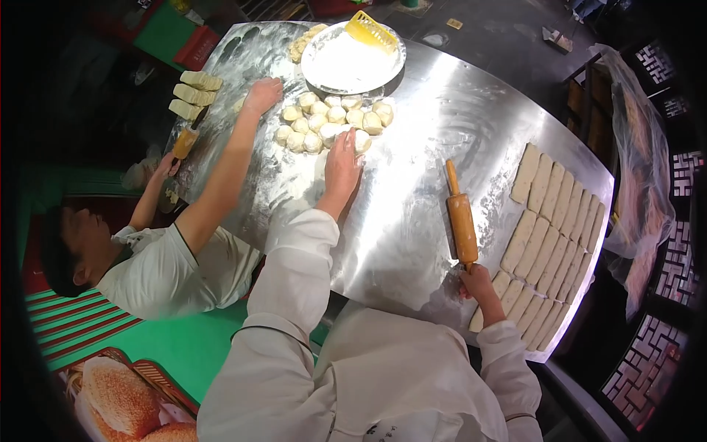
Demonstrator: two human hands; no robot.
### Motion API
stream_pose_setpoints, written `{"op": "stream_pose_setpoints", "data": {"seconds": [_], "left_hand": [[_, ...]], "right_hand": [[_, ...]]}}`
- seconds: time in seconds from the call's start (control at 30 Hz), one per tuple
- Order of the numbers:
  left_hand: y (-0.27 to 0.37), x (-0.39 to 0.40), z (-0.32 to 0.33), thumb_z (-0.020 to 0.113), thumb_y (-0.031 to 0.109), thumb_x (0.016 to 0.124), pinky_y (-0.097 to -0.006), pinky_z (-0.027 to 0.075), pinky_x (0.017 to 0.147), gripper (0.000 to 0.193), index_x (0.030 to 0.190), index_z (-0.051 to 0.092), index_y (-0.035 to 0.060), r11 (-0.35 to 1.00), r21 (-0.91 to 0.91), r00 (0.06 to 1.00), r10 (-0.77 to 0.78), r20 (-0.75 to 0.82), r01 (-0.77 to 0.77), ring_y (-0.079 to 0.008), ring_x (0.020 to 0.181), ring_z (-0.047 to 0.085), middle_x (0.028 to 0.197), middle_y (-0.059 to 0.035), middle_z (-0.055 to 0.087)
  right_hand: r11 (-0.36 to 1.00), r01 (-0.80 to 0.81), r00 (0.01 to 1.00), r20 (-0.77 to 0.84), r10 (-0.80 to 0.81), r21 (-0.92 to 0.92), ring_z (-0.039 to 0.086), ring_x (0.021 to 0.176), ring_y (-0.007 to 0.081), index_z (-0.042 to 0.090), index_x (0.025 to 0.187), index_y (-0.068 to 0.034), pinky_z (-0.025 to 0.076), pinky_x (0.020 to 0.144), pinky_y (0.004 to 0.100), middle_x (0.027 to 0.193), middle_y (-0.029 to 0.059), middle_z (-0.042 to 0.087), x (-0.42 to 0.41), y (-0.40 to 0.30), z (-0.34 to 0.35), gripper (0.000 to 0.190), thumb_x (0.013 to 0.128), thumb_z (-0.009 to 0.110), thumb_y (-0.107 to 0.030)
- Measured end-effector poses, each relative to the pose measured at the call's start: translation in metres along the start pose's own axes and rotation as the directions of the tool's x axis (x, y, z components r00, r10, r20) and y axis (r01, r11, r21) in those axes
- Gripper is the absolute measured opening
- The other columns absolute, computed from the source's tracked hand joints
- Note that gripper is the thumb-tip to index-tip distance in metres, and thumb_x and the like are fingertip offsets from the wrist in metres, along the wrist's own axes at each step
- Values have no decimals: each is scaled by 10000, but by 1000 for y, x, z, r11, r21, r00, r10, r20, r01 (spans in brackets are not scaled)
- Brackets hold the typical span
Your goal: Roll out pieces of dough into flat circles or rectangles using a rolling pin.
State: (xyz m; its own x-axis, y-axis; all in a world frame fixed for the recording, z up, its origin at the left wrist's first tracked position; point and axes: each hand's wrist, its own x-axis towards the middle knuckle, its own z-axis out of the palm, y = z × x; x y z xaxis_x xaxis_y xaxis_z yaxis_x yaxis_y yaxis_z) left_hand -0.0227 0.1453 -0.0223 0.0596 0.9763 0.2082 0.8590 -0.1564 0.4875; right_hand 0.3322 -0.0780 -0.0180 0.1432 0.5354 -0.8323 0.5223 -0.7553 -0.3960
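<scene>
My left hand [342, 170] reaches forward to the near edge of a cluster of round dough balls [317, 122], its fingertips over one or two of them. Whether the fingers have closed on a ball cannot be made out. To the right, my right hand [476, 283] grips the near handle of a wooden rolling pin [463, 226]. The pin points away from me on the metal tabletop [409, 199], its far handle free. Past the pin, long flat dough strips [544, 243] lie side by side in several rows.
A wide bowl of white flour [348, 66] holding a yellow slotted scoop [371, 30] stands beyond the balls, beside a crumbly yellowish heap [304, 43]. At left, a co-worker [160, 265] reaches over the table, one hand holding a wooden-handled tool [185, 143] near thick dough slabs [194, 95].
</scene>
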Motion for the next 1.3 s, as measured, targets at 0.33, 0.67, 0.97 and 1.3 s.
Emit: {"op": "stream_pose_setpoints", "data": {"seconds": [0.33, 0.67, 0.97, 1.3], "left_hand": [[12, -34, -12, 695, 62, 794, -407, 497, 884, 503, 1267, 530, 109, 973, -230, 945, 65, 320, 11, -335, 1064, 573, 1184, -122, 521], [-25, -59, -29, 736, 127, 801, -436, 502, 868, 483, 1244, 545, 100, 994, -63, 969, -69, 237, 86, -358, 1019, 589, 1187, -141, 503], [-6, -32, -28, 759, 238, 797, -423, 518, 825, 420, 1140, 582, 73, 976, -161, 974, -115, 194, 148, -353, 968, 609, 1142, -132, 501], [9, -68, -5, 796, 251, 749, -427, 518, 831, 592, 1249, 518, 102, 984, -121, 833, 174, 525, -130, -330, 978, 610, 1219, -103, 479]], "right_hand": [[999, -33, 998, -52, 31, -23, 669, 500, 242, 561, 842, 82, 527, 397, 327, 601, 167, 648, 6, 9, 3, 253, 904, 613, -157], [999, -46, 998, -54, 45, -26, 656, 480, 227, 572, 864, 77, 513, 401, 329, 582, 162, 637, 7, 6, 2, 237, 885, 637, -149], [998, -35, 999, -32, 34, -45, 655, 479, 228, 579, 787, 64, 523, 405, 333, 579, 163, 643, 3, -5, 0, 269, 895, 623, -179], [998, 46, 998, -30, -47, -54, 642, 469, 214, 577, 794, 54, 513, 418, 330, 573, 147, 637, 2, 3, 1, 257, 900, 608, -177]]}}
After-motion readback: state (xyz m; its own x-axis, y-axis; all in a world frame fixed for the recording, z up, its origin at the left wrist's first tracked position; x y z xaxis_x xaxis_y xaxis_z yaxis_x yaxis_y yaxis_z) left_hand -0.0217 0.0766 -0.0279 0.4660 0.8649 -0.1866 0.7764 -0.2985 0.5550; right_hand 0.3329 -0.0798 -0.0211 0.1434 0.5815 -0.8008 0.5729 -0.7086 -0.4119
